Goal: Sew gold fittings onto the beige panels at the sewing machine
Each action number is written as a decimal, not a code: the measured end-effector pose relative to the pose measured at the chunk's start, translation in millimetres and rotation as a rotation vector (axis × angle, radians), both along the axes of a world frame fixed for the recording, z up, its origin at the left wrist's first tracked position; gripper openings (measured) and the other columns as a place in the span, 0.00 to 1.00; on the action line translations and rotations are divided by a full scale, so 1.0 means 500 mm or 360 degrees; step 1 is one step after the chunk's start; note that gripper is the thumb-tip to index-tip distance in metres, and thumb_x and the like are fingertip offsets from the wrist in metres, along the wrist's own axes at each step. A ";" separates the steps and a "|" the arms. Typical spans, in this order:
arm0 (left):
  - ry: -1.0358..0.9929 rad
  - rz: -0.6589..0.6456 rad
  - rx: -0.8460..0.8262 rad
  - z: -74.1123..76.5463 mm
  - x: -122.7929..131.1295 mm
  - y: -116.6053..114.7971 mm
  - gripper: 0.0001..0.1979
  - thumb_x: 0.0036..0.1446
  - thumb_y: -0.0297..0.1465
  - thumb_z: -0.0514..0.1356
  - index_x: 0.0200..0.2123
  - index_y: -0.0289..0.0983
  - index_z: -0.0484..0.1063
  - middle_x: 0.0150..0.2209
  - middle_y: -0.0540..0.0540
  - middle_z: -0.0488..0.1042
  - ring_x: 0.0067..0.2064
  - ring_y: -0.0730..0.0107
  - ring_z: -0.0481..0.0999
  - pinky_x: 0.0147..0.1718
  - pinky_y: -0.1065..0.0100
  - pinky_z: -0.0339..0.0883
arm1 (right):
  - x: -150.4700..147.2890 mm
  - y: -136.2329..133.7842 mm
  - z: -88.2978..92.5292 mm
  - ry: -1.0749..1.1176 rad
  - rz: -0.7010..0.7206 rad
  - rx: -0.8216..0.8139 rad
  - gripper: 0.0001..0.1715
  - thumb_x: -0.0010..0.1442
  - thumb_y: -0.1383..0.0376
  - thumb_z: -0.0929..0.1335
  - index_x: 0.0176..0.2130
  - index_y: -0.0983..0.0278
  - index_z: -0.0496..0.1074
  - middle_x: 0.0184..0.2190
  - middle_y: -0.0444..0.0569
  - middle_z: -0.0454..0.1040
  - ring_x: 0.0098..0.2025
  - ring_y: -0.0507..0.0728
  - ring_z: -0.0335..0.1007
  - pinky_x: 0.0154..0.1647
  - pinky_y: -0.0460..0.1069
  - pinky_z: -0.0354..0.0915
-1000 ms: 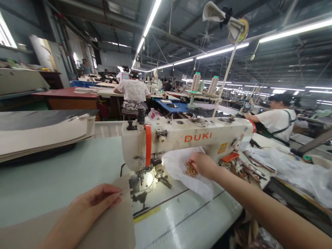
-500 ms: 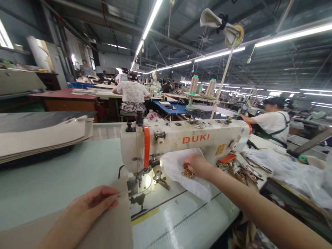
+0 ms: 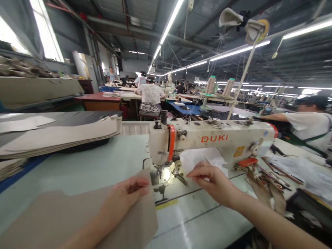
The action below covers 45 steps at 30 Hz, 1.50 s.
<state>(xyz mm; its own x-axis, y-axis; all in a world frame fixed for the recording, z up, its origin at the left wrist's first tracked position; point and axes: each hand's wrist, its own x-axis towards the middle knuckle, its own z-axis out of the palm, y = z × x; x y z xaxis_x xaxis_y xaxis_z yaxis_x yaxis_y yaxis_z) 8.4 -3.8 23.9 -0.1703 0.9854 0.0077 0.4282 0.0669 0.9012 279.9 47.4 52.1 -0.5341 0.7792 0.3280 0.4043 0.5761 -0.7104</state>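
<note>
My left hand lies over a beige fabric panel, close to the panel's right edge. Its thumb and fingertips are pressed together; whatever is between them does not show. My right hand hovers right of the needle area, in front of a white plastic sheet under the machine arm. Its fingers are pinched, and what they hold is too small to make out. The gold metal pieces on the sheet are now hidden behind this hand. Between and beyond both hands stands the DUKI sewing machine, its lamp lighting the needle plate.
Stacked beige panels lie at the left of the pale green table. Fabric strips and clear plastic crowd the right side. A co-worker sits at the right. Thread cones stand behind the machine.
My right hand has left the gold pieces on the white sheet and come nearer the needle area, fingers pinched. My left hand stays on the panel. The view has turned left.
</note>
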 end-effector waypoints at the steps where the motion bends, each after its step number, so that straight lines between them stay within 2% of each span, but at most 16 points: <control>1: -0.0058 -0.0017 0.0006 -0.001 0.005 -0.004 0.12 0.38 0.41 0.63 0.26 0.40 0.76 0.26 0.49 0.77 0.31 0.61 0.75 0.33 0.67 0.66 | -0.025 -0.016 -0.009 0.0115 0.0061 -0.0118 0.12 0.56 0.70 0.64 0.36 0.62 0.77 0.31 0.47 0.71 0.34 0.53 0.67 0.34 0.46 0.62; 5: -0.0322 -0.0086 -0.0001 -0.009 0.007 -0.017 0.10 0.38 0.38 0.65 0.22 0.38 0.72 0.21 0.51 0.73 0.25 0.68 0.71 0.27 0.70 0.63 | -0.129 -0.046 -0.059 0.0500 0.0193 -0.0666 0.07 0.50 0.68 0.68 0.33 0.64 0.72 0.25 0.42 0.69 0.28 0.50 0.64 0.29 0.45 0.59; 9: -0.0455 -0.0072 -0.0027 -0.012 -0.005 -0.020 0.09 0.37 0.36 0.66 0.22 0.37 0.72 0.20 0.53 0.72 0.24 0.71 0.69 0.25 0.71 0.61 | -0.186 -0.030 -0.094 0.0721 0.0231 -0.0797 0.06 0.47 0.66 0.70 0.27 0.64 0.69 0.21 0.39 0.66 0.25 0.49 0.60 0.27 0.44 0.57; 15: -0.0557 -0.0083 -0.0071 -0.012 -0.005 -0.010 0.09 0.36 0.36 0.66 0.21 0.37 0.72 0.20 0.52 0.73 0.25 0.70 0.71 0.28 0.70 0.63 | -0.187 -0.005 -0.097 0.0789 0.0208 -0.0957 0.13 0.43 0.58 0.75 0.28 0.64 0.74 0.21 0.41 0.70 0.24 0.49 0.63 0.28 0.46 0.59; 23: -0.0660 -0.0100 -0.0122 -0.013 -0.003 -0.006 0.13 0.36 0.39 0.68 0.22 0.37 0.71 0.21 0.51 0.75 0.26 0.68 0.73 0.29 0.69 0.65 | -0.185 -0.002 -0.093 0.0846 0.0231 -0.1094 0.15 0.43 0.57 0.76 0.29 0.64 0.75 0.24 0.42 0.74 0.28 0.51 0.70 0.33 0.47 0.65; 28: -0.0860 -0.0184 -0.0189 -0.028 -0.009 0.000 0.16 0.34 0.40 0.71 0.23 0.36 0.71 0.21 0.51 0.75 0.26 0.71 0.73 0.30 0.70 0.65 | -0.185 -0.007 -0.093 0.0986 0.0253 -0.1402 0.17 0.41 0.59 0.77 0.30 0.64 0.75 0.24 0.42 0.74 0.28 0.50 0.71 0.36 0.47 0.66; 32: -0.1059 -0.0195 -0.0281 -0.026 -0.005 -0.005 0.18 0.32 0.39 0.72 0.24 0.36 0.71 0.22 0.51 0.75 0.27 0.72 0.74 0.31 0.71 0.66 | -0.184 -0.013 -0.086 0.1119 0.0333 -0.1692 0.18 0.39 0.61 0.79 0.30 0.66 0.75 0.24 0.42 0.74 0.28 0.49 0.72 0.37 0.46 0.67; 35: -0.1054 -0.0221 -0.0293 -0.022 0.000 -0.009 0.18 0.33 0.39 0.72 0.24 0.36 0.70 0.23 0.51 0.75 0.26 0.73 0.73 0.30 0.72 0.66 | -0.192 -0.023 -0.083 0.1143 0.0322 -0.1719 0.19 0.37 0.61 0.79 0.30 0.67 0.75 0.24 0.43 0.75 0.28 0.49 0.72 0.36 0.46 0.66; 38: -0.0918 -0.0284 -0.0255 -0.024 0.000 -0.009 0.20 0.34 0.41 0.71 0.25 0.35 0.70 0.21 0.51 0.75 0.23 0.74 0.71 0.28 0.71 0.65 | -0.208 -0.031 -0.082 0.1102 0.0222 -0.1670 0.19 0.36 0.60 0.79 0.28 0.66 0.75 0.23 0.43 0.74 0.26 0.48 0.70 0.35 0.45 0.65; 42: -0.0802 -0.0251 -0.0213 -0.024 -0.005 -0.009 0.19 0.35 0.42 0.69 0.25 0.36 0.69 0.21 0.51 0.74 0.23 0.73 0.71 0.26 0.70 0.65 | -0.219 -0.033 -0.081 0.0927 0.0111 -0.1465 0.14 0.37 0.62 0.77 0.27 0.64 0.75 0.22 0.41 0.74 0.27 0.50 0.69 0.33 0.46 0.64; 45: -0.0747 -0.0189 -0.0150 -0.016 -0.004 -0.013 0.17 0.37 0.41 0.68 0.25 0.36 0.69 0.20 0.51 0.74 0.23 0.72 0.72 0.26 0.71 0.64 | -0.216 -0.032 -0.079 0.0846 0.0144 -0.1363 0.11 0.40 0.62 0.75 0.28 0.63 0.75 0.23 0.42 0.75 0.29 0.52 0.70 0.35 0.47 0.64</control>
<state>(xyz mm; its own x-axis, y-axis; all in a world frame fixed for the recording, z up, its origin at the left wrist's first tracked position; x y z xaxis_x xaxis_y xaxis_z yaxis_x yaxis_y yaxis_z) 6.4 -10.5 15.7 -0.0208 0.9909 -0.1331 -0.0129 0.1328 0.9911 172.1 31.4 12.7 -0.5504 0.8276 -0.1100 -0.1045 -0.1990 -0.9744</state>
